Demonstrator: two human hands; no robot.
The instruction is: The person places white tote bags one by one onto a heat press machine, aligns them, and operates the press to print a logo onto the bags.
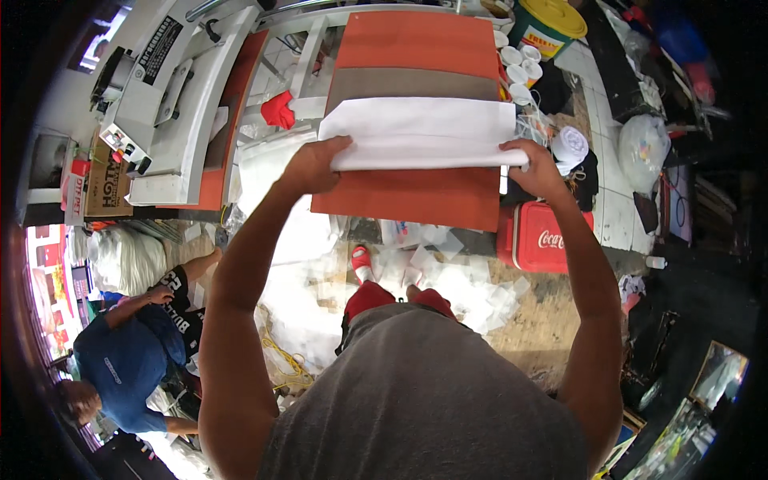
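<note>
white press: this machine (pixel 180 132) stood at your left, well apart from both your hands.
co-worker: a person in a blue shirt (pixel 132 364) sat low behind you on the left, out of reach of your work.
orange pad: it lay straight ahead of you (pixel 416 40), bare at its far end and again along its near end.
white fabric: what looked like folded cloth (pixel 420 132) lay crosswise over the middle of the pad, between your hands; you seemed to be at the step of drawing it straight and lining it up.
grey-brown sheet: it showed (pixel 416 82) just beyond the fabric, on the pad.
red cooler: it sat (pixel 544 238) just right of the pad's near corner, below your right forearm.
left grip: your hand (pixel 316 164) was closed on the fabric's left end, thumb on top.
right grip: your hand (pixel 536 168) was closed near the other end, thumb on top, a short tail showing past it.
near edge: it looked rolled or folded (pixel 424 158); whether it touched the pad you could not tell. the next move seemed to call for even tension and both ends level, lest it skew or crease.
</note>
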